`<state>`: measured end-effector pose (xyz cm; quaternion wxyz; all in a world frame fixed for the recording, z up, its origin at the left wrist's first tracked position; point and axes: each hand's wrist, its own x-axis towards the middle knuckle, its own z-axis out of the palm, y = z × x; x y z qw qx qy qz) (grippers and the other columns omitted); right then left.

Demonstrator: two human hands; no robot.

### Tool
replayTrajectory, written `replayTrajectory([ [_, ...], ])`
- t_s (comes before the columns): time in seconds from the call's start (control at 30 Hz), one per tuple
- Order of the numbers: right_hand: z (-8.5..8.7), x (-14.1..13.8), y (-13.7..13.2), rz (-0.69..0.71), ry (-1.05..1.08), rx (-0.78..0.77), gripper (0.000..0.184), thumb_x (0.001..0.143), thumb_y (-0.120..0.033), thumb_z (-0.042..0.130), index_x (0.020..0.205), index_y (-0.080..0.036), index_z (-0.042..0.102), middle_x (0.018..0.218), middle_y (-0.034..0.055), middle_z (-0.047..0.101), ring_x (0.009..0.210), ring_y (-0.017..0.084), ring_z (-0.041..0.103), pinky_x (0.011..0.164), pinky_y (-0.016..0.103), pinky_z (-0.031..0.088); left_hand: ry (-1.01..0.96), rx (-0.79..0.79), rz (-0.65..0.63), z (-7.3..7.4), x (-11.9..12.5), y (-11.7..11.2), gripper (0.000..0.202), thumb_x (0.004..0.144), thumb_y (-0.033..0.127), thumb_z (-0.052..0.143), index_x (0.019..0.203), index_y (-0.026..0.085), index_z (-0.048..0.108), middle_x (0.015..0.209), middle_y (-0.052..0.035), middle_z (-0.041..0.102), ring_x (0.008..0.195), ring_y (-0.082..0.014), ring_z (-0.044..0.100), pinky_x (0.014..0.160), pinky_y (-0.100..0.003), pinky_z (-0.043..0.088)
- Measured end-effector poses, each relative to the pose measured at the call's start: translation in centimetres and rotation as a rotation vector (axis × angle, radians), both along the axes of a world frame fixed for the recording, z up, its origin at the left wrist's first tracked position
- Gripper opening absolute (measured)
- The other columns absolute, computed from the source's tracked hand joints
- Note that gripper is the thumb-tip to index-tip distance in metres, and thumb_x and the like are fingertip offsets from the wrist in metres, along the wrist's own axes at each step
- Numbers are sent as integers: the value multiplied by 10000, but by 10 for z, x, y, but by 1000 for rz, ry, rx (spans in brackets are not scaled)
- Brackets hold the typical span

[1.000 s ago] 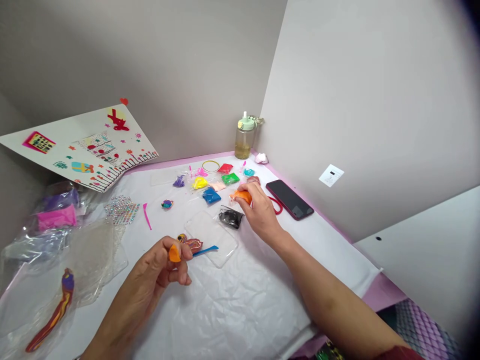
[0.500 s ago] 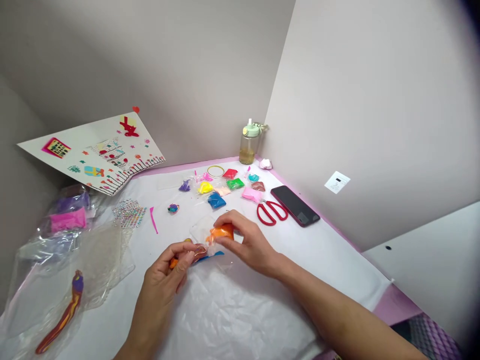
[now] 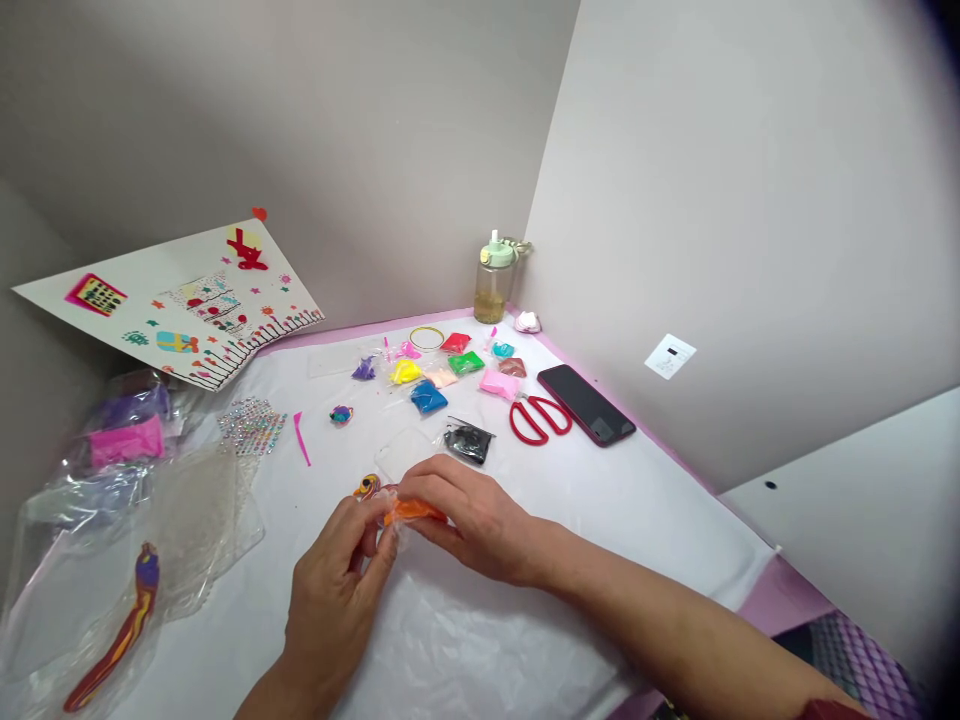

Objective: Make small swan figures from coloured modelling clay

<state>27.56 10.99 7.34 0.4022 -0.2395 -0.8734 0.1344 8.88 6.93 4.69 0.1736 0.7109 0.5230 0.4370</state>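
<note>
Head view: left of the black packet (image 3: 469, 441) and nearer the wearer, the orange packet (image 3: 418, 509) is between both hands. The left hand (image 3: 334, 585) pinches its clear end between thumb and fingertips; the right hand (image 3: 476, 525) grips its orange body. Squeezing too hard could split the thin plastic, smearing filling onto the striped figure (image 3: 367, 487), left of the black packet.
</note>
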Motion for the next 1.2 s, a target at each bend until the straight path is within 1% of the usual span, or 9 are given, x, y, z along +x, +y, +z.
replayTrajectory([
  [0.17,-2,0,-1,40,-53,-29,171,1004,-214,512,1138,-149,596,1077,125,670,1001,177,641,842,280,568,97,34,-13,-3,-2,0,109,894,269,570,904,221,668,662,29,501,538,-125,447,549,-252,373],
  [0.3,-1,6,6,50,6,-32,138,998,-226,527,1109,-169,586,1042,102,673,979,169,635,842,281,553,-288,-367,-131,9,-5,-1,242,881,361,610,692,213,586,602,34,436,547,-118,398,527,-232,342],
  [0.37,1,14,15,-71,94,-19,95,988,-211,542,1067,-183,586,1005,80,669,958,170,627,839,293,536,-675,-614,-278,19,-7,-2,339,871,411,635,630,207,510,566,49,360,506,-106,295,463,-216,289],
  [0.47,2,32,35,-377,148,-37,81,966,-214,583,1046,-201,588,1022,60,665,982,188,617,853,314,498,-1121,-753,-394,32,-9,-3,404,888,440,633,613,193,469,594,57,309,506,-102,162,418,-200,255],
  [0.6,-4,53,57,-674,-88,-187,108,973,-256,568,1072,-215,581,1093,54,661,1008,207,616,812,319,473,-1259,-780,-293,35,-9,-1,426,937,382,569,588,173,445,689,35,369,547,-103,222,447,-192,339],
  [0.7,-12,60,64,-768,-243,-244,109,971,-224,539,1062,-205,596,1086,77,662,980,240,620,766,343,462,-1235,-801,-321,32,-8,-1,367,916,372,541,614,171,487,758,16,447,553,-95,261,474,-206,365],
  [0.9,-16,57,61,-733,-313,-204,192,923,-129,561,1095,-173,637,1119,118,662,1053,293,577,910,437,427,-1153,-887,-296,31,-3,-5,129,894,274,561,902,198,665,875,2,518,551,-72,225,490,-175,311],
  [1.03,-7,46,52,-665,-189,-112,169,969,-205,548,1120,-184,620,1116,91,662,1063,259,566,945,413,417,-1247,-870,-368,30,0,-8,244,848,159,558,611,159,498,709,16,389,583,-109,220,496,-195,317],
  [1.2,12,28,30,-485,-39,-15,124,1001,-214,508,1012,-182,627,980,67,685,947,225,592,869,386,435,-1347,-956,-424,36,0,-7,290,892,233,544,622,168,462,697,10,410,567,-108,223,482,-201,334],
])
